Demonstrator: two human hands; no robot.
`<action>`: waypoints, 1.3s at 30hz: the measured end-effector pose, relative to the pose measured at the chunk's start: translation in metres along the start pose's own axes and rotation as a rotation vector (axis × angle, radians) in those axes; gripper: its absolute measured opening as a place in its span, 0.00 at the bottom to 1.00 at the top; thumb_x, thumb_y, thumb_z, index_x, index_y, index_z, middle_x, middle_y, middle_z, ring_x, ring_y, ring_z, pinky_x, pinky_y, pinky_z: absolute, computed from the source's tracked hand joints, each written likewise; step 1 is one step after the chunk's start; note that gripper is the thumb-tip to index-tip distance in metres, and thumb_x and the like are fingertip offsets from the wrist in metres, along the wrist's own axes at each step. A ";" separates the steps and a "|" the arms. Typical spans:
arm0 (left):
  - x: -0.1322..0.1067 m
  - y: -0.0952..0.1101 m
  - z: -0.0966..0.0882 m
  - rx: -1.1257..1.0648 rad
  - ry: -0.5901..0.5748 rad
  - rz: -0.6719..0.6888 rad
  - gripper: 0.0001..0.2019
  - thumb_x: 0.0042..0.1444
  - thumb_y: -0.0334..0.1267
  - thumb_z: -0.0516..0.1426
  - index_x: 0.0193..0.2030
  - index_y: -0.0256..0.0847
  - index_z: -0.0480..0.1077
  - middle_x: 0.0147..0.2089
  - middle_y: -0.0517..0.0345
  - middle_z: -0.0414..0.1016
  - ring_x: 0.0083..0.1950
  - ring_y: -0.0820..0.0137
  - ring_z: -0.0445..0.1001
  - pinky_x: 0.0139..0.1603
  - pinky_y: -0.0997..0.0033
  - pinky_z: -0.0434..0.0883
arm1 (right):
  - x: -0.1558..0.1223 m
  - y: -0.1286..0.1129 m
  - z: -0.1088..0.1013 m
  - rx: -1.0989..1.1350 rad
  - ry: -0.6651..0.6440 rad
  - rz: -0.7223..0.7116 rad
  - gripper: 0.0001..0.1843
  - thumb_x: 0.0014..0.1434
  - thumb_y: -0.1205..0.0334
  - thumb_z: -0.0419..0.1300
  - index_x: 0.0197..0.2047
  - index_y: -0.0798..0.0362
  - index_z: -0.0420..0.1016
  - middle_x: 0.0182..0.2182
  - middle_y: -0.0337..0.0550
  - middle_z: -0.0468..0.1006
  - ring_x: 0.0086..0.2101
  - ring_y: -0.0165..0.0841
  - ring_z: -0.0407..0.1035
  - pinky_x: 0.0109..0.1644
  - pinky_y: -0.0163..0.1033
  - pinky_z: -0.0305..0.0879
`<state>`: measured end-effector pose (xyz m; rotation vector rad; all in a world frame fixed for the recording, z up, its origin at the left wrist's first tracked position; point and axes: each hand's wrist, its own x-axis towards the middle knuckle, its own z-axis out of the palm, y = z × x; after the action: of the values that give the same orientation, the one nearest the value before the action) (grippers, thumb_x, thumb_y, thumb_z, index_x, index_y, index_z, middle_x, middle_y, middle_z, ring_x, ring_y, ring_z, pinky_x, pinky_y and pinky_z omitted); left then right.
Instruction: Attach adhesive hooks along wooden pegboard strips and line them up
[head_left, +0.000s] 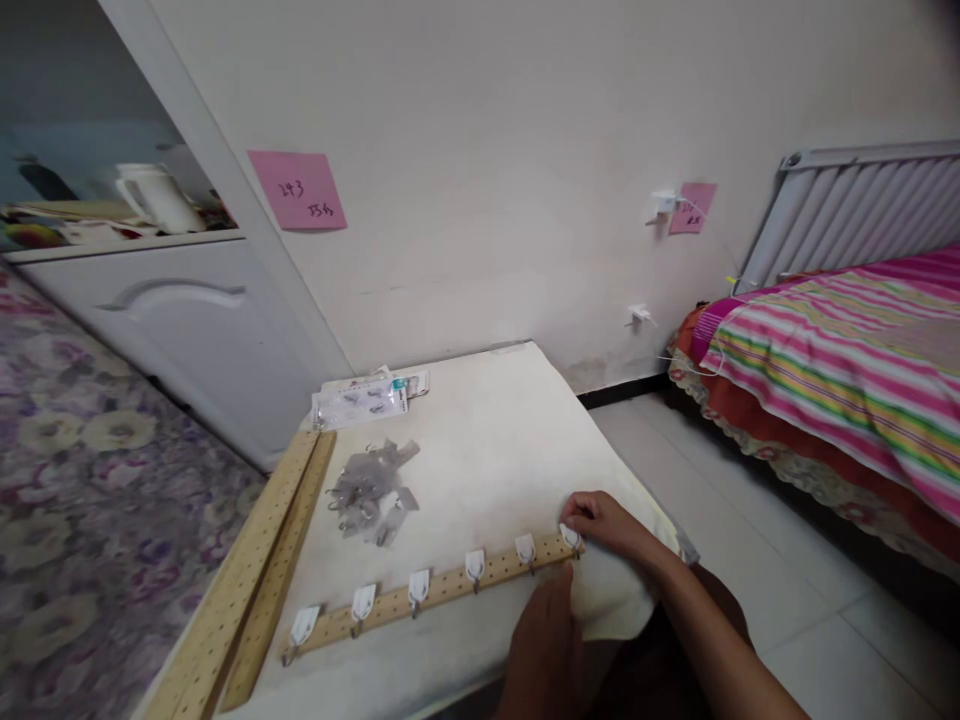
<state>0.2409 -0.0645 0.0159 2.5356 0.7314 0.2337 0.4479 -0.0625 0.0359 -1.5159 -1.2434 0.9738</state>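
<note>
Head view. A wooden strip (442,590), drilled with small holes, lies flat on the cloth-covered table (487,440) close to its near edge. Its long axis runs from the lower left up to the right. Six white hooks (418,587) sit along it at even spacing, their metal tips pointing toward the near edge.

The right hand (600,525) meets the strip's right end, fingers curled and pinched there over the last hook. The left hand (546,625) lies just below the same end, back uppermost and blurred; whether it grips anything cannot be told.

Farther back are a heap of loose clear hooks (371,490) and a packet (360,403). Two longer perforated battens (255,570) lie along the table's left edge.
</note>
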 end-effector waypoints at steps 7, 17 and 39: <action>0.011 0.010 -0.012 0.004 -0.058 -0.086 0.27 0.58 0.28 0.43 0.66 0.31 0.50 0.65 0.42 0.58 0.65 0.62 0.60 0.63 0.59 0.61 | -0.001 -0.005 0.000 0.007 0.002 0.008 0.06 0.52 0.64 0.57 0.28 0.56 0.73 0.22 0.36 0.71 0.25 0.27 0.62 0.29 0.31 0.57; 0.026 0.021 -0.025 -0.005 -0.139 -0.169 0.30 0.56 0.28 0.44 0.67 0.32 0.48 0.68 0.48 0.54 0.65 0.65 0.58 0.63 0.63 0.60 | 0.001 -0.001 0.001 -0.001 -0.001 0.001 0.05 0.51 0.64 0.57 0.28 0.56 0.73 0.22 0.36 0.71 0.25 0.27 0.63 0.29 0.31 0.57; 0.029 0.025 -0.026 0.041 -0.165 -0.232 0.32 0.55 0.28 0.45 0.68 0.40 0.46 0.65 0.50 0.60 0.60 0.63 0.65 0.56 0.65 0.65 | 0.000 -0.008 0.004 -0.032 0.059 0.030 0.06 0.50 0.62 0.58 0.26 0.56 0.74 0.21 0.37 0.73 0.25 0.28 0.64 0.30 0.32 0.59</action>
<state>0.2696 -0.0567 0.0519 2.4439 0.9622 -0.0689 0.4419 -0.0615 0.0425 -1.5811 -1.2022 0.9263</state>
